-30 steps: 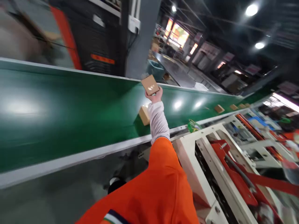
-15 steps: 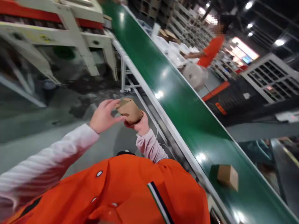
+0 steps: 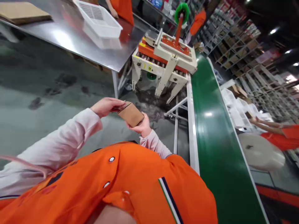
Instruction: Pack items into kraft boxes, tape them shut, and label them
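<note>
A small brown cardboard box (image 3: 131, 115) is held in front of my body, above the floor. My right hand (image 3: 143, 125) supports it from below and at its right end, with the fingers wrapped round it. At the box's left end is my left hand (image 3: 106, 106), its fingers over the upper edge and closed on that end. The part of the box under the left fingers is hidden.
A green conveyor belt (image 3: 213, 140) runs along my right. Ahead stands a white and orange roller machine (image 3: 163, 62). A steel table (image 3: 70, 40) at upper left bears a white basket (image 3: 100, 23) and flat cardboard (image 3: 22, 11). Co-workers in orange stand beyond.
My view has turned left, bringing the steel table into sight; the box on the belt has left view. The left hand's fingers have come onto the box's end.
</note>
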Action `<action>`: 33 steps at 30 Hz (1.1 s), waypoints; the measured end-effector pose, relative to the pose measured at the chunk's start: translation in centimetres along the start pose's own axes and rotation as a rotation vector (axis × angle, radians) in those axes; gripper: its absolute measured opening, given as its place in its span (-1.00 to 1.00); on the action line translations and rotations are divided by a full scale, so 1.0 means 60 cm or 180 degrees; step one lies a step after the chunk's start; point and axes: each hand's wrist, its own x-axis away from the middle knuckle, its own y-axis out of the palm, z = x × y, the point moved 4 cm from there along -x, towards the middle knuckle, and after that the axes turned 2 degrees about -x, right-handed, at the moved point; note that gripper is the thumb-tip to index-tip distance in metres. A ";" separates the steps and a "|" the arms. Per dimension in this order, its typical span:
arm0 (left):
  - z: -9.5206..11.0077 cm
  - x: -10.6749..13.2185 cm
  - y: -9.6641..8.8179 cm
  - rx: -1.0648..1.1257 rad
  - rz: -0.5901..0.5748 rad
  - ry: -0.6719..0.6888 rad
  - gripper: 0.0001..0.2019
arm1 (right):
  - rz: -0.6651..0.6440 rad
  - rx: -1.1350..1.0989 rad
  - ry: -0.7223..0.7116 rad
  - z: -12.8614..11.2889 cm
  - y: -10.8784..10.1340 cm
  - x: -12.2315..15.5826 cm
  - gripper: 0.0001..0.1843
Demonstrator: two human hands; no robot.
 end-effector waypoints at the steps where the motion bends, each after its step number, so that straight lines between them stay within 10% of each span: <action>1: 0.005 -0.013 -0.018 0.0043 0.0107 0.0031 -0.22 | -0.0012 0.0084 0.0045 -0.007 0.023 -0.019 -0.54; 9: 0.030 -0.135 -0.202 0.0109 0.0987 0.0453 -0.31 | -0.0481 0.0488 0.0304 0.006 0.213 -0.187 -0.49; 18: 0.134 -0.284 -0.470 0.0182 0.1588 0.0629 -0.49 | -0.0872 0.0696 0.0379 0.039 0.496 -0.327 -0.35; 27: 0.157 -0.436 -0.533 -0.0081 0.0682 0.0036 -0.32 | -0.0779 -0.0414 0.0386 -0.017 0.649 -0.465 -0.30; 33: 0.229 -0.605 -0.545 -0.0894 0.0014 0.0337 0.00 | -0.0999 -0.0089 -0.0952 -0.088 0.717 -0.619 -0.75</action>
